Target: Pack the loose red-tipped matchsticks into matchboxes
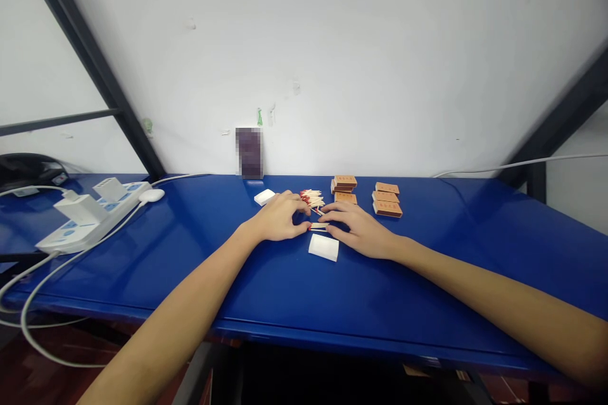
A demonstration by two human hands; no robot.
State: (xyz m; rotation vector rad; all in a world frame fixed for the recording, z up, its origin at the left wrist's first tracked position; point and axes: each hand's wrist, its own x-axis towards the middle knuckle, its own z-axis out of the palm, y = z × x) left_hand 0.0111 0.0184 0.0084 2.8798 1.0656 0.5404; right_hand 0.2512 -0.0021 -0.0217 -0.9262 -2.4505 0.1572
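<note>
Landmark: white tray (323, 247), set on the blue table (285, 291) on the near side of both hands; which face is turned up cannot be told.

Small bundle of matches (319, 226) noted just beyond the tray, laid crosswise, red heads to the left. The heads are met by the thumb of the left hand (281, 216); whether contact is firm cannot be told. Left thumb and forefinger are held apart, with a gap seen between them; the hand is placed beyond the tray and to its left.

The right hand (363, 229) is placed beyond the tray and to its right, palm down. Its thumb is brought to the plain end of the bundle, fingers reached out past it toward a few loose matches (317, 210). Whether anything is pinched there cannot be told.

Farther beyond the tray, a match pile (311, 197) is heaped, red heads mostly leftward. Orange matchboxes are seen in two groups: a near cluster (344, 185) beyond the tray and slightly right, partly stacked; a second group (386, 199) farther right, three boxes ranked close together.

Beyond and left of the tray: a second white piece (264, 197), lying near the left hand; behind it a dark upright panel (251, 153), pixelated, set against the wall (332, 63). Far left of the tray, a white power strip (71, 235) is loaded with adapters and cables.
</note>
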